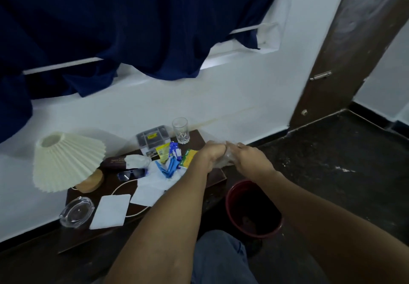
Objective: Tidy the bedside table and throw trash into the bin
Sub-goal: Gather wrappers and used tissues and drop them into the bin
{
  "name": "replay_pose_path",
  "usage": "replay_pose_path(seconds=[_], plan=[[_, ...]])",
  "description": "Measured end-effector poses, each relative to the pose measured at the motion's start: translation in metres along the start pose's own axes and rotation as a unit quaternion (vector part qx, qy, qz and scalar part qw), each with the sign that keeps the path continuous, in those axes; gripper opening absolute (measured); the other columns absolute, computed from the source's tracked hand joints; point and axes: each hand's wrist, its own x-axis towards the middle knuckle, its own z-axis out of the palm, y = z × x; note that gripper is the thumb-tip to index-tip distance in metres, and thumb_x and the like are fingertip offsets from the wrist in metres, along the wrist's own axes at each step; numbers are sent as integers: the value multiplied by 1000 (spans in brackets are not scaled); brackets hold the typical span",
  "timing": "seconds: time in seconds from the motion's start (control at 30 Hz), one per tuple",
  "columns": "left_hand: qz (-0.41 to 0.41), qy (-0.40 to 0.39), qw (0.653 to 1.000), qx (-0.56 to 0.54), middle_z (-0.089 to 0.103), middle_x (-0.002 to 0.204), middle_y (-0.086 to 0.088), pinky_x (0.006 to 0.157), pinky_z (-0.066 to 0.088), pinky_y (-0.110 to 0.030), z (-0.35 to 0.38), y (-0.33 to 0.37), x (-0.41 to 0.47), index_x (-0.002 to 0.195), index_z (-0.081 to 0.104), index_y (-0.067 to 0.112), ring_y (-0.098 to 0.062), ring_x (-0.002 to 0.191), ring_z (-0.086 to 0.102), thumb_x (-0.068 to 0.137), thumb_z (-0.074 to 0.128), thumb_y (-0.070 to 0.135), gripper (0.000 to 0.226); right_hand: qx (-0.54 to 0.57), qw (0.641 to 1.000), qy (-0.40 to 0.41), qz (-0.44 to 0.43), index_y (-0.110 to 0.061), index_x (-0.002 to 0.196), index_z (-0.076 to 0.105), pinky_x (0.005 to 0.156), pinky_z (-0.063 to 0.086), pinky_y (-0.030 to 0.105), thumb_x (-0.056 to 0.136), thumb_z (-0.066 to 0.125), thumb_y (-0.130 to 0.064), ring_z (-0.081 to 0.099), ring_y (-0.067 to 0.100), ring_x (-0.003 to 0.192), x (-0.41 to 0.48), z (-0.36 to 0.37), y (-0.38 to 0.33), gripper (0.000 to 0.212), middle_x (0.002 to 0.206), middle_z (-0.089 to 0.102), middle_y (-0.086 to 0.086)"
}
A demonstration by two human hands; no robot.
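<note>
Clear crinkly plastic [225, 159] is squeezed between two hands. The left hand [208, 153] has its fingers curled tight round one side of it. The right hand [250, 158] curls round the other side. So both hands hold the plastic, and the hands touch each other. They are over the right end of the dark brown bedside table [199, 139].

Just below the hands, down on the dark floor, stands the red bin [232, 192]. It is close beside the table's right end.

Right next to the left hand lies a green and yellow packet [188, 156]. A bit further left are a yellow packet [163, 152], a blue and white packet [173, 148] and some blue strips [168, 167] on top of white tissues [155, 181]. Behind the hands, near the wall, a drinking glass [180, 130] stands up straight, with a see-through box [152, 138] beside it.

Further left of the hands are dark glasses [131, 174] and a brown case [115, 162]. Far from the hands, at the other end of the table, are a lamp [64, 159] with a folded cream shade, a flat white paper [110, 210] and a glass ashtray [76, 211]. A thin cord [124, 185] runs across the table from the lamp
</note>
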Motion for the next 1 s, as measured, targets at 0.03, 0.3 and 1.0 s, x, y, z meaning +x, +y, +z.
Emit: replay_pose_path(seconds=[0.03, 0.3, 1.0], plan=[[2, -18, 1000, 8, 71, 61, -6, 38, 52, -22, 8, -5, 3, 78, 67, 6, -13, 41, 65, 95, 49, -3, 27, -15, 1000, 5, 19, -22, 154, 41, 79, 54, 45, 97, 55, -13, 69, 41, 101, -6, 5, 4, 60, 132, 64, 11], [-53, -88, 982, 160, 25, 165, -9, 118, 32, -48, 61, -41, 19, 145, 52, 28, -31, 150, 29, 73, 55, 67, 82, -16, 973, -47, 226, -13, 124, 62, 74, 49, 37, 96, 56, -18, 70, 31, 98, -25, 39, 34, 29, 108, 72, 9], [23, 111, 961, 253, 46, 150, -12, 107, 39, -41, 6, -79, 51, 145, 47, 12, -32, 136, 45, 93, 54, 47, 63, -20, 915, -153, 372, -22, 160, 13, 89, 57, 39, 95, 64, -27, 58, 40, 125, -50, 130, 72, 83, 161, 19, 24]])
